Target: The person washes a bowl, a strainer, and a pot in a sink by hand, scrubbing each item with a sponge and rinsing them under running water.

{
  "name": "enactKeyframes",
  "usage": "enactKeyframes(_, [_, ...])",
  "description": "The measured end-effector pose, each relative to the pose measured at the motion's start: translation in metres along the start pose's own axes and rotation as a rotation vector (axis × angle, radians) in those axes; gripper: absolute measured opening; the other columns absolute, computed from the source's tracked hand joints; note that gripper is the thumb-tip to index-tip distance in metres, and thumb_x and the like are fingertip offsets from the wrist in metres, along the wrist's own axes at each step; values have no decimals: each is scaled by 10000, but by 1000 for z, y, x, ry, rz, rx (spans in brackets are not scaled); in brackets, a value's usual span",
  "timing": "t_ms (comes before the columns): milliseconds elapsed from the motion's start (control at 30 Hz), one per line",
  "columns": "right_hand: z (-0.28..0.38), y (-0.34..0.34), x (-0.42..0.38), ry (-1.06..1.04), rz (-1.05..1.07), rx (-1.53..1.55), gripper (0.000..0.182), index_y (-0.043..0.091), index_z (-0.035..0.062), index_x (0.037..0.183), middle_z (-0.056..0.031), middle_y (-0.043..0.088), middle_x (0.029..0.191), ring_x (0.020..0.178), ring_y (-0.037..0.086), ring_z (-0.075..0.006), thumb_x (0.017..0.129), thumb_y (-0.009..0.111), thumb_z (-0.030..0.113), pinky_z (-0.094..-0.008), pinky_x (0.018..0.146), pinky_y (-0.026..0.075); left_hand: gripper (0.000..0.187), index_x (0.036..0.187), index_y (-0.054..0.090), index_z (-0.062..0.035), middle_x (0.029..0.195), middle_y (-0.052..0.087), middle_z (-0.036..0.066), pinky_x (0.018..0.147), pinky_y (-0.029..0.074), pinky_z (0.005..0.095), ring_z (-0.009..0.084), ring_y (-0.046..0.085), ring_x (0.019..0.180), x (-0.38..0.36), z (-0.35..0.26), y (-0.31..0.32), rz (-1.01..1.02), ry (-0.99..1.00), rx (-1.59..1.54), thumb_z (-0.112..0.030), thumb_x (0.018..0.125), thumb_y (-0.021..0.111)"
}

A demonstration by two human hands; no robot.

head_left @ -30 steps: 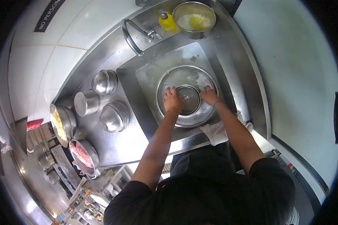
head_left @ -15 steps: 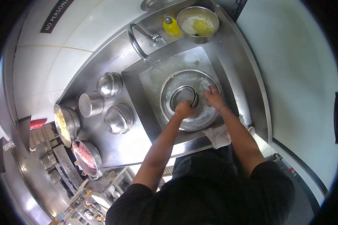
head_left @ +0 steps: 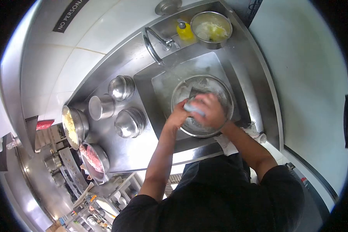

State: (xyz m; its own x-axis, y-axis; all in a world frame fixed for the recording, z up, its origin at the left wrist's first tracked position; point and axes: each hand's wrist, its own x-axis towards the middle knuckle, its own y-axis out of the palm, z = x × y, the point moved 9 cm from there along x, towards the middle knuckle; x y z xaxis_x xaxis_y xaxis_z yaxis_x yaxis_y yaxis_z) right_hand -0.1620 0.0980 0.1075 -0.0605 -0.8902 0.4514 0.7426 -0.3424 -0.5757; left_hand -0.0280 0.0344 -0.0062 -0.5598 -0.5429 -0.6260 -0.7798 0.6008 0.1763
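My left hand point(head_left: 177, 116) grips a small steel bowl point(head_left: 197, 92), tilted and largely hidden behind my hands. Across it lies my right hand point(head_left: 209, 111), smeared by motion, its fingers curled over a pale, bluish-white pad point(head_left: 192, 108). What kind of pad this is I cannot tell. Both hands are over a wide steel basin point(head_left: 230, 116), which has wet, sudsy streaks inside. The basin stands in the metal sink point(head_left: 147, 87), under and to the right of the curved tap point(head_left: 152, 52).
Stacked steel bowls point(head_left: 129, 123), another stack point(head_left: 120, 88) and a steel pot point(head_left: 101, 107) stand left on the counter. Beyond are bowls of yellow food point(head_left: 70, 125) and raw meat point(head_left: 92, 158). A yellow soap bottle point(head_left: 185, 31) and cloudy-liquid bowl point(head_left: 212, 31) sit behind; a cloth point(head_left: 228, 144) drapes the front edge.
The small bowl has been tilted up out of its flat position in the basin. My right hand has moved left from the basin's right side onto it, meeting my left hand.
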Motion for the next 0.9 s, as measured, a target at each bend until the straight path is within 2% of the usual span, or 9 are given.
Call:
enactKeyframes(67, [10,7,4,-30,38,-10,384,707,80,1167,-161,627,1138,1080,596,-360,841,735,282,-505,986,448,515,1321,599,-8,1175,697,56,920,505,297,159,658,1024,-18,4,-3,-112,-102,109,43,814,671])
enactKeyframes(200, [-37,19,25,129,-30,-60,376,694,54,1188,-137,654,1133,1046,618,-342,887,701,279,-507,962,466,470,1310,606,7,1187,700,63,939,507,313,163,660,1044,-32,-16,23,259,66,36,11,857,728])
enactKeyframes(267, [-112,64,7,958,216,721,406,658,41,1264,-128,692,1172,1043,653,-328,952,639,300,-505,946,490,468,1310,608,3,1188,702,61,945,506,319,168,660,1051,-45,-27,27,298,47,20,-3,863,745])
enactKeyframes(367, [-140,96,-5,1030,407,1207,450,626,38,1324,-123,706,1215,1047,674,-305,994,577,341,-478,948,511,400,1277,638,-13,1149,719,46,950,507,318,164,669,1046,-50,-37,25,321,116,-82,5,887,726])
enactKeyframes(467, [-117,85,-35,1593,231,1398,467,640,47,1308,-132,703,1223,1070,671,-279,988,563,379,-425,966,513,414,1305,615,-10,1200,709,78,990,502,354,214,672,1097,-45,-14,6,220,190,-325,-40,905,722])
enactKeyframes(500, [-128,104,-47,1588,222,1531,471,656,41,1272,-133,702,1232,1094,667,-280,994,544,404,-413,991,503,441,1327,597,-5,1236,700,97,1009,499,373,240,671,1125,-41,-9,1,169,210,-419,-66,910,726])
enactKeyframes(567, [-143,116,-48,982,47,1422,498,631,35,1305,-144,684,1265,1144,646,-301,1001,531,418,-429,1033,475,451,1354,574,-8,1277,681,120,1054,478,401,263,647,1182,-40,-23,11,32,273,-652,-102,935,712])
enactKeyframes(733, [-80,95,-62,1187,-187,666,489,555,12,1373,-172,603,1385,1343,513,-313,1016,520,344,-451,1165,352,475,1416,509,-15,1372,622,130,1138,415,465,296,578,1293,20,-12,-8,-84,338,-964,-219,1010,647])
enactKeyframes(900, [1,46,14,212,-231,-12,416,586,12,1319,-189,556,1433,1443,400,-333,964,560,227,-487,1225,261,766,1520,379,-39,1462,507,158,1115,439,450,292,525,1330,13,-43,12,16,252,-603,-644,1052,354])
